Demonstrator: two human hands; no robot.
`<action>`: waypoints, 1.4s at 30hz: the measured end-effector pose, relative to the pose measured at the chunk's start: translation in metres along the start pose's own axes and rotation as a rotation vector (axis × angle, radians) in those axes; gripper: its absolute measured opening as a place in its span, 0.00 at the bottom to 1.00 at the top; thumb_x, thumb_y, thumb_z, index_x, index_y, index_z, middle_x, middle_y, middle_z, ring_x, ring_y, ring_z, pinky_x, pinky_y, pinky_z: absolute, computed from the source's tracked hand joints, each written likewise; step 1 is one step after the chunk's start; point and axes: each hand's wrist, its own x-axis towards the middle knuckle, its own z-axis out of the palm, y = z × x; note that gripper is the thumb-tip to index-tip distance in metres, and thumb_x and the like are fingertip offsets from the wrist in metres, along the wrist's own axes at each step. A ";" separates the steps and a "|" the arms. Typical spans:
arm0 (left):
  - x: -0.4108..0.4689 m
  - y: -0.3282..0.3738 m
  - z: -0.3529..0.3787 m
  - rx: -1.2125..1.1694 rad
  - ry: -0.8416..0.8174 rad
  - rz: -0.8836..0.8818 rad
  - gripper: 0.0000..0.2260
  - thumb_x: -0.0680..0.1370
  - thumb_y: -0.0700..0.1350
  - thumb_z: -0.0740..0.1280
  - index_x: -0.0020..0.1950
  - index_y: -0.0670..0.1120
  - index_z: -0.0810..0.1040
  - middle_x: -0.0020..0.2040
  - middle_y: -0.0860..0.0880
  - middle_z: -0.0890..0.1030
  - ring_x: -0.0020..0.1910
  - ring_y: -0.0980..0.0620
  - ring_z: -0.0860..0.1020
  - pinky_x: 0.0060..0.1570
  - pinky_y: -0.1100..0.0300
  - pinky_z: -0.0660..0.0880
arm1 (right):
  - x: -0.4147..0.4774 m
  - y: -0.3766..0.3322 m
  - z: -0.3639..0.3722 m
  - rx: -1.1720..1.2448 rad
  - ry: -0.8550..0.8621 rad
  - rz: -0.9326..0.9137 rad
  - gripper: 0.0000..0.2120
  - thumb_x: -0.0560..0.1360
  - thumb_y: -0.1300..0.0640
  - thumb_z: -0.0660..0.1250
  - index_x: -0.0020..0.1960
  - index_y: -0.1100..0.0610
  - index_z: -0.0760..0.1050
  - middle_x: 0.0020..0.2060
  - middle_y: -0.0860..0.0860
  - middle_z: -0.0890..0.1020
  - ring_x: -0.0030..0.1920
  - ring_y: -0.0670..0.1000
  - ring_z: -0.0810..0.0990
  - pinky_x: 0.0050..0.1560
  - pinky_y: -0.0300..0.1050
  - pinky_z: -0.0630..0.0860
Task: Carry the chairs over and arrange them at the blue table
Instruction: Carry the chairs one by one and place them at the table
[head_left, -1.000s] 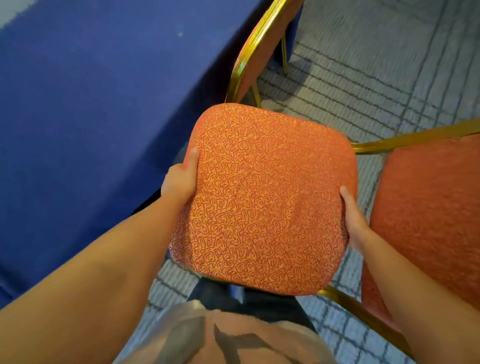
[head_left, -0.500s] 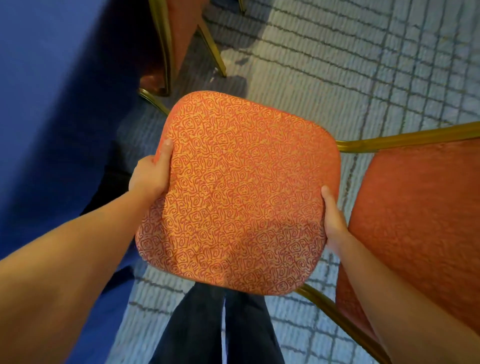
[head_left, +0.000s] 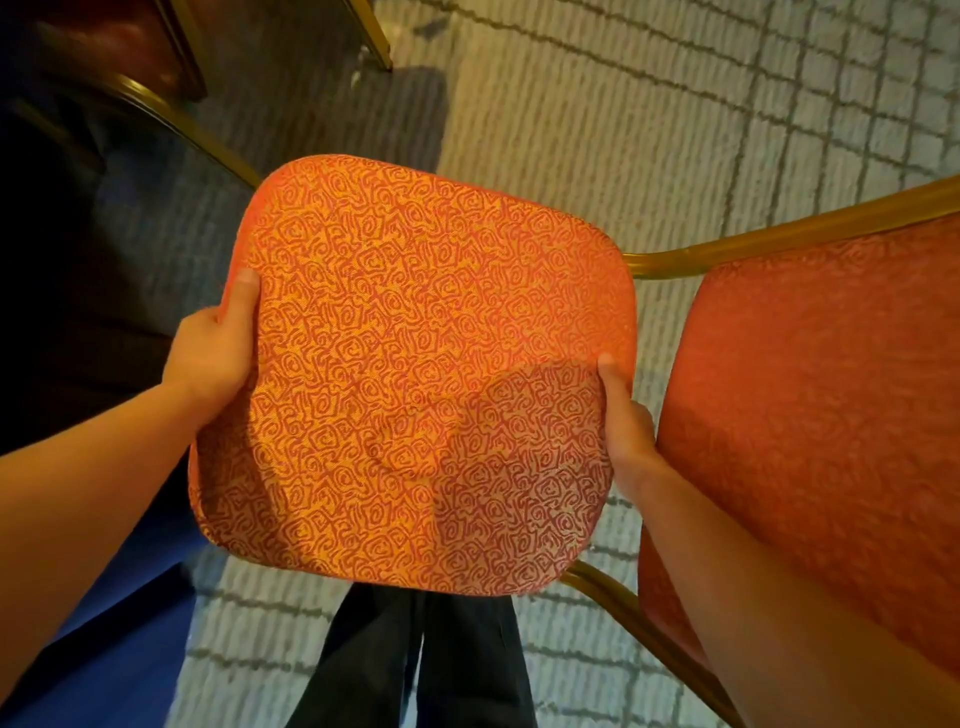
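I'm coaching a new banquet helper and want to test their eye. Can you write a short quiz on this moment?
1. True or false: the left hand and the right hand each grip an edge of the patterned seat.
2. On which side of the seat is the backrest? A: the person's left. B: the person's right. C: against the person's legs.
3. Fill in: the chair's metal frame is ___ in colour.
Key: 1 true; 2 B; 3 gold.
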 end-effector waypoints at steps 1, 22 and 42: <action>0.004 -0.003 0.007 0.000 -0.008 -0.007 0.34 0.79 0.67 0.49 0.50 0.38 0.78 0.52 0.36 0.76 0.53 0.40 0.74 0.49 0.53 0.63 | 0.005 0.004 0.003 0.007 0.004 0.012 0.24 0.72 0.31 0.63 0.49 0.51 0.79 0.45 0.53 0.84 0.46 0.53 0.83 0.42 0.44 0.78; 0.045 -0.016 0.067 0.015 -0.026 -0.064 0.32 0.76 0.71 0.51 0.47 0.43 0.76 0.48 0.44 0.75 0.48 0.47 0.72 0.49 0.57 0.63 | 0.058 0.038 0.004 0.020 0.102 0.094 0.24 0.71 0.30 0.63 0.46 0.52 0.77 0.47 0.51 0.83 0.49 0.53 0.81 0.53 0.51 0.77; -0.113 0.062 0.044 -0.312 -0.002 0.109 0.15 0.81 0.49 0.60 0.61 0.41 0.76 0.50 0.47 0.78 0.47 0.56 0.77 0.52 0.63 0.73 | -0.077 0.000 -0.012 -0.298 -0.154 -0.075 0.08 0.75 0.53 0.67 0.50 0.55 0.81 0.43 0.51 0.82 0.44 0.52 0.80 0.46 0.46 0.74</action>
